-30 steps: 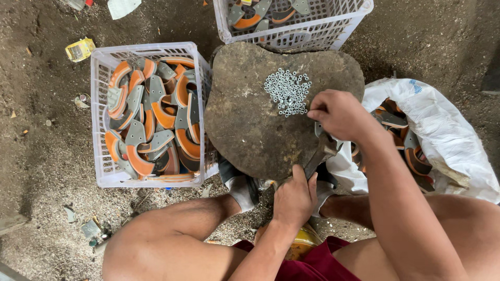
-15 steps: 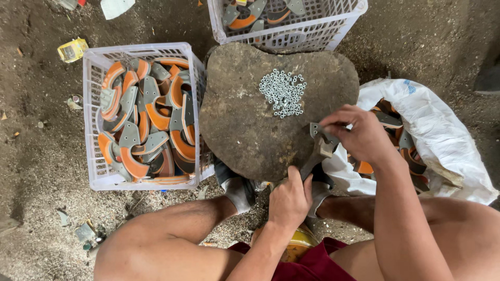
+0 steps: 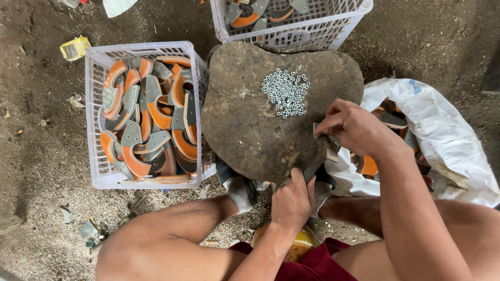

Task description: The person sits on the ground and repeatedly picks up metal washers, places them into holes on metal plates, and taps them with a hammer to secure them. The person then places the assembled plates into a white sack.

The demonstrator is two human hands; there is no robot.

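Note:
A big flat stone (image 3: 250,119) lies on the dirt floor with a heap of small silver nuts (image 3: 285,92) on its top. At the stone's near right edge my right hand (image 3: 354,127) pinches a grey curved metal piece (image 3: 322,136). My left hand (image 3: 292,200), below the stone's front edge, grips the dark lower end of that same piece (image 3: 314,167). Both hands meet on it, just over my knees.
A white plastic crate (image 3: 94,109) of orange and grey curved parts stands left of the stone. Another white crate (image 3: 291,28) sits behind it. A white sack (image 3: 442,130) with more parts lies at the right. A yellow container (image 3: 302,244) shows between my legs.
My right hand came down from beside the nuts to the stone's near right edge. My left hand stayed low at the front edge, and both now hold the grey piece.

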